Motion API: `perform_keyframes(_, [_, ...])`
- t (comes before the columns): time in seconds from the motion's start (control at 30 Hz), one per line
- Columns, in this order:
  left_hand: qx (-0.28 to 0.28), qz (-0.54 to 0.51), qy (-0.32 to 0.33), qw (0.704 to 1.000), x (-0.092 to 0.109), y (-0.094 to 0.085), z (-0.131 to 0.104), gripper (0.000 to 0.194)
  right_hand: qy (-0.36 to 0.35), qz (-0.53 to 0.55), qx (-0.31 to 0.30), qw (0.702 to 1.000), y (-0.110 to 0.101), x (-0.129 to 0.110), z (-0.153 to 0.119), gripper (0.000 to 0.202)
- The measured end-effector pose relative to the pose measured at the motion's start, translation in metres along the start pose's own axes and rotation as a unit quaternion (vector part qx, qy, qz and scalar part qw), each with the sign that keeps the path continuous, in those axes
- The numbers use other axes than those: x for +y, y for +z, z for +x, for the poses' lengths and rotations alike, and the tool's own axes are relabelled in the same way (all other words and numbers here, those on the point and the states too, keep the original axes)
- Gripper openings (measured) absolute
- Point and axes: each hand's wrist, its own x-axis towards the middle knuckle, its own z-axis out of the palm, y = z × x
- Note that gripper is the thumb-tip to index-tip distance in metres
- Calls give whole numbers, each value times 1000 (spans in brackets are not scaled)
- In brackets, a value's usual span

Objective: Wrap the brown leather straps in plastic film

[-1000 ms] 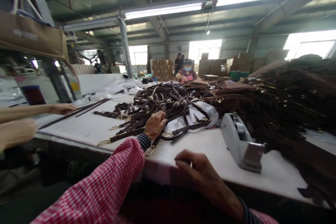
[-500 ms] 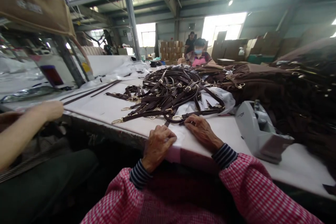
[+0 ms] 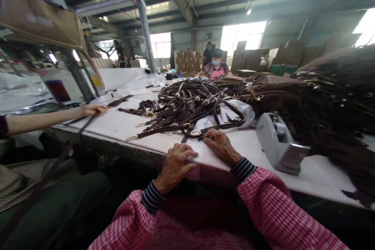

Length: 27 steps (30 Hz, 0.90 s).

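My left hand (image 3: 177, 166) rests at the table's front edge, thumb apart from the loosely bent fingers, with nothing visible in it. To its right, my right hand (image 3: 222, 145) lies on the tabletop with curled fingers. A dark bit shows at those fingertips, but what they hold, if anything, is hidden. Just beyond both hands lies a tangled heap of dark brown straps (image 3: 187, 103) with gold clips and buckles. One gold buckle (image 3: 195, 133) sits close to my right fingertips. A short strap end (image 3: 184, 140) pokes out toward my left hand.
A grey tape dispenser (image 3: 278, 146) stands right of my hands, before a large pile of brown material (image 3: 322, 97). At left, a co-worker's hand (image 3: 96, 109) grips a long dark strap (image 3: 63, 156). Another person (image 3: 216, 66) sits across the white table (image 3: 117, 127).
The co-worker's arm at left has reached forward over the table and pulls a strap across its edge. My left thumb and fingers have spread slightly; my right hand stays near the buckle.
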Motion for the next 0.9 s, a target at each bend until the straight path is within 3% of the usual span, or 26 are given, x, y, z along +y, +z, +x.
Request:
perform_keyframes(0.07, [18,-26,-5,999,-4,4,-1,5,3,-4,1,1000,0,-1,0,13])
perform_keyframes(0.33, [15,-92,8,996,-12,1,8,21,15,-16,9,1000,1,-5,1,13])
perform_keyframes(0.57, [28,-184,-80,979,0,-4,19,25,14,-11,-5,1000,1,-3,1,13])
perform_keyframes(0.9, [-15,-325,-113,939,32,-14,25,33,16,11,-24,1000,-2,-5,-1,16])
